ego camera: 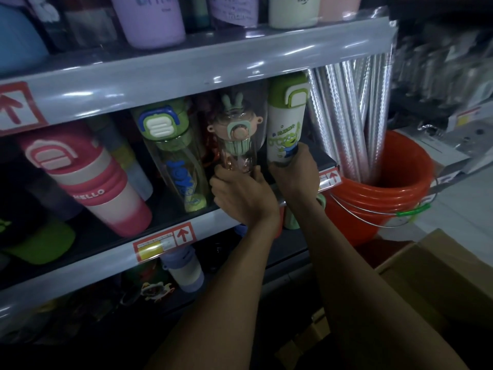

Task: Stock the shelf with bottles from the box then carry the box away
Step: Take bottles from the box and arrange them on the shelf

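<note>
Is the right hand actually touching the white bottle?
Touching. The head view shows the right hand curled round the lower end of the white bottle, thumb and fingers pressed against it with no gap.

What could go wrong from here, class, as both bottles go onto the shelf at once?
1. The white and green bottle has its lid close under the upper shelf edge; it could knock there.
2. The left hand and the right hand each grip a bottle low down, so the clear pink bottle may tip.
3. The clear green bottle beside it looks tilted; a nudge might topple it.
</note>
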Tool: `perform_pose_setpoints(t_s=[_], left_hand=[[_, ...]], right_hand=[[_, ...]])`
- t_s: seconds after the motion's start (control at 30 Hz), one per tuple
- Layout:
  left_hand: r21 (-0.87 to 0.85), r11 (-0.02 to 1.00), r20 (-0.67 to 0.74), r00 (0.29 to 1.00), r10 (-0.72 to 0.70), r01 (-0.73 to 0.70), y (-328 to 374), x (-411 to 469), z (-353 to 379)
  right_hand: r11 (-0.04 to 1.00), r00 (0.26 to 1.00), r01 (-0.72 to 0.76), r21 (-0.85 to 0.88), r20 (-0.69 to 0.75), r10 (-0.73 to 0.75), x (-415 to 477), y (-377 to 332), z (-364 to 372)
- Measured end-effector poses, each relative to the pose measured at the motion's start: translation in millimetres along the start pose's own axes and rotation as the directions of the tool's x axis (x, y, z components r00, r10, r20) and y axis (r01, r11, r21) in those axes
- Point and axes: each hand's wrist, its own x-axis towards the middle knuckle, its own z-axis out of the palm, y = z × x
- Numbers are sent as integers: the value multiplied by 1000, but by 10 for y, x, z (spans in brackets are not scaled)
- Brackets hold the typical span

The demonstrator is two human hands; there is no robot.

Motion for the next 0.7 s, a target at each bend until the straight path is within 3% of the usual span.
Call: perform_pose_setpoints(t_s=[0.7], left_hand=[[-5, 998, 131, 990, -59, 60, 121, 19, -147]], right_hand=[[996, 998, 58, 68, 13, -59, 5, 12, -98]])
